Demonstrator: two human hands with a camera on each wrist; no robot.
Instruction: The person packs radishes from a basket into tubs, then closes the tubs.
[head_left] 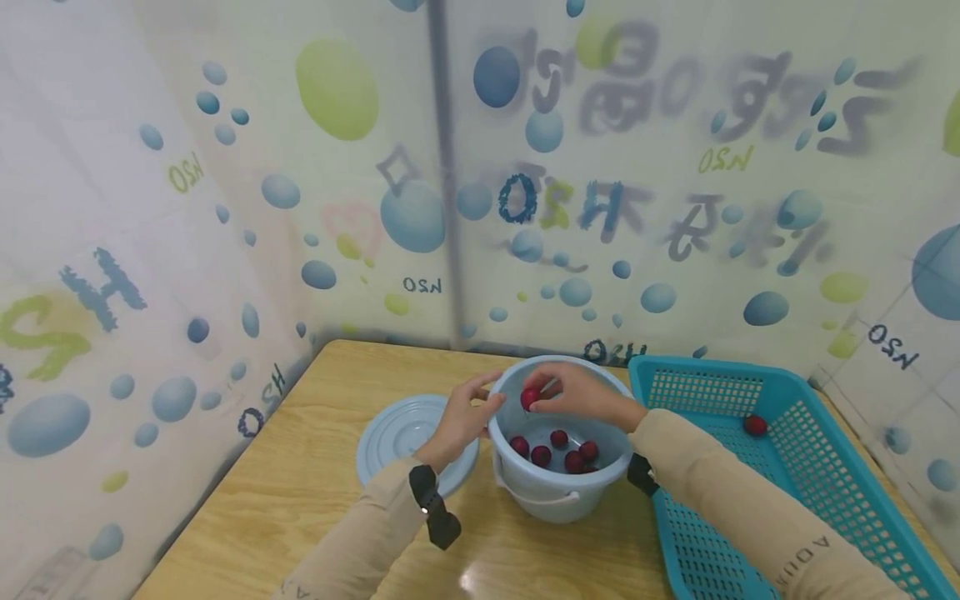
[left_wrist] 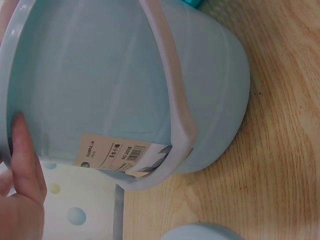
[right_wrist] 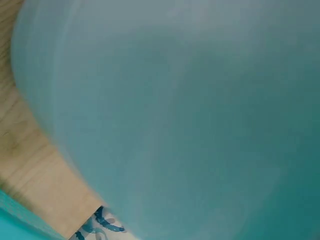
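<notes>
A light blue bucket [head_left: 555, 500] stands on the wooden table, with several dark red plums [head_left: 541, 456] at its bottom. My left hand [head_left: 465, 417] holds the bucket's left rim; in the left wrist view, fingers [left_wrist: 24, 155] lie against the outer wall just under the rim. Inside the bucket's mouth, my right hand [head_left: 573, 390] pinches one plum [head_left: 529, 398] between thumb and fingers, above the others. The right wrist view is filled by the bucket wall [right_wrist: 150, 115], and the right hand is hidden there.
A round light blue lid [head_left: 382, 442] lies on the table left of the bucket. At the right stands a teal plastic basket [head_left: 712, 367] with one red plum [head_left: 755, 426] in it. The bucket's handle [left_wrist: 172, 75] hangs down its side. Patterned sheeting [head_left: 360, 208] encloses the table's back and sides.
</notes>
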